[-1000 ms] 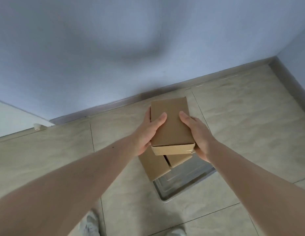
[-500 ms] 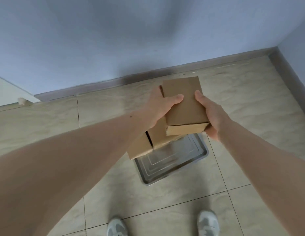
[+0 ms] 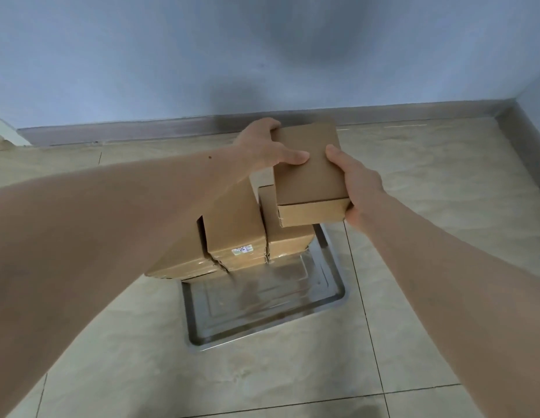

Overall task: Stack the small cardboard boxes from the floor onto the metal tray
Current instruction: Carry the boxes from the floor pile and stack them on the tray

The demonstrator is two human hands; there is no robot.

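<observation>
Beige marbled floor tiles (image 3: 443, 188) with thin dark grout lines are seen across the lower frame, 3 through 9 o'clock. A pale blue-grey wall (image 3: 142, 55) is seen from 10 to 2 o'clock, with a soft dark shadow (image 3: 295, 43) cast on it at 12. A grey-brown baseboard (image 3: 126, 132) is run along its foot, turned at a corner at 2 o'clock. A white edge (image 3: 3, 131), unidentifiable, is cut off at 9 o'clock.
</observation>
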